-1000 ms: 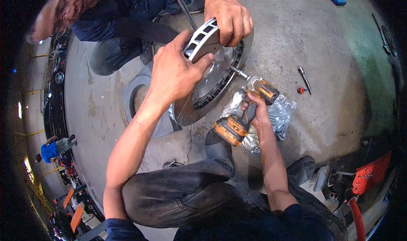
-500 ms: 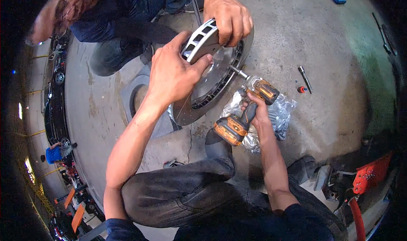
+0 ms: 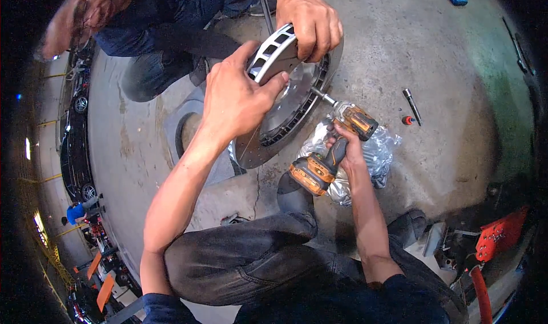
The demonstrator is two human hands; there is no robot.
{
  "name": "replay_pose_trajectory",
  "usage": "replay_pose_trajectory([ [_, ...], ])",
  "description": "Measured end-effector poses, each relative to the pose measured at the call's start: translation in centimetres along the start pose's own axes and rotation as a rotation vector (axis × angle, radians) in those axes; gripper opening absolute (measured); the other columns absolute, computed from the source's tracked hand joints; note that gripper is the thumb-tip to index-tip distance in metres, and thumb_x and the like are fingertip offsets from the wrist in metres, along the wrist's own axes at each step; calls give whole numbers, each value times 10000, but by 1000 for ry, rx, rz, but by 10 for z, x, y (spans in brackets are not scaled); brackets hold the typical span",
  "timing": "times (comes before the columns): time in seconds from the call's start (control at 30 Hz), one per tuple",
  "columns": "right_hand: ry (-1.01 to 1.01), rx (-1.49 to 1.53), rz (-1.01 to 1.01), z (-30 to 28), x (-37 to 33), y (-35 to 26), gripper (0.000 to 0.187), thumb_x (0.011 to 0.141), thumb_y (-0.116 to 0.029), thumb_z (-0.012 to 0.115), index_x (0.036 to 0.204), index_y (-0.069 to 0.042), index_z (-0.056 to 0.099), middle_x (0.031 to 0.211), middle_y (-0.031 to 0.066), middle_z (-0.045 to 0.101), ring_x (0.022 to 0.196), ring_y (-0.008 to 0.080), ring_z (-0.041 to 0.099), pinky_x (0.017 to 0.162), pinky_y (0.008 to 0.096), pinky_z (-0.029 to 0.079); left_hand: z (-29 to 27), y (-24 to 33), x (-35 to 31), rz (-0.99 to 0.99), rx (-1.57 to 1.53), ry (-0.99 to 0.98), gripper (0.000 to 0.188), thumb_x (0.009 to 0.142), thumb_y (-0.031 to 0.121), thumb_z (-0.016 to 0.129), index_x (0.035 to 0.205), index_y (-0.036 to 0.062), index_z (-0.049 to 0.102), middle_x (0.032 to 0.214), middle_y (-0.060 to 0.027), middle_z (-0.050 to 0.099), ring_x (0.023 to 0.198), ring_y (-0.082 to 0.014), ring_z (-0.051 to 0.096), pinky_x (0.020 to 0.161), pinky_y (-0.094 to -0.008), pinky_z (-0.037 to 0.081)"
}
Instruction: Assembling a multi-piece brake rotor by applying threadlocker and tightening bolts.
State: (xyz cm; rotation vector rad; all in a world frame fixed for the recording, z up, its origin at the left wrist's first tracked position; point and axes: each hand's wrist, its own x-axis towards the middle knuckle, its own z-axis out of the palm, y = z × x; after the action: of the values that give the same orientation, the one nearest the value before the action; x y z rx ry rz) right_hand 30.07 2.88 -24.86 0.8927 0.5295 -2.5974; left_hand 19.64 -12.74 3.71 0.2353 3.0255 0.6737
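A vented brake disc (image 3: 249,148) stands on edge, tilted, in front of me. My left hand (image 3: 235,96) grips its upper left rim, thumb on the near face and fingers over the edge. Another person's hand (image 3: 308,24) clasps the top of the rim just to the right. My right hand (image 3: 349,147) is wrapped round the handle of an orange and black cordless impact wrench (image 3: 357,120). Its socket extension (image 3: 323,96) points left at the disc's inner ring; the exact contact is too small to make out.
Under the disc lies a grey pad (image 3: 214,167) with a round cutout. Clear plastic bags (image 3: 377,158) rest beneath the wrench. To the right on the concrete are a long socket (image 3: 411,106) and a small red piece (image 3: 407,120). A red tool holder (image 3: 501,233) stands lower right.
The disc, both my hands and the other person's hand have shifted very slightly right. The distant person in blue at the left has bent over. Both grips stay the same.
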Motion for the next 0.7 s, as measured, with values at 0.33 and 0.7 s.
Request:
replay_pose_trajectory([
  [0.33, 7, -16, -2, 9, -5, -1, 221, 865, -108, 670, 1058, -42, 587, 813, 53, 575, 641, 162, 544, 595, 319, 473, 0, -4, -1, -5, 21, -16, 571, 758, 253, 797, 1181, -75, 597, 1021, -242, 703, 943, -276, 703, 840, -361, 530],
  [0.7, -15, -32, -5, -2, 1, 2, 225, 867, -127, 667, 1066, -51, 593, 876, 71, 626, 645, 161, 549, 596, 310, 486, 1, -3, 1, 21, -7, -39, 539, 771, 210, 797, 1173, -84, 591, 1026, -233, 701, 950, -243, 689, 848, -347, 525],
])
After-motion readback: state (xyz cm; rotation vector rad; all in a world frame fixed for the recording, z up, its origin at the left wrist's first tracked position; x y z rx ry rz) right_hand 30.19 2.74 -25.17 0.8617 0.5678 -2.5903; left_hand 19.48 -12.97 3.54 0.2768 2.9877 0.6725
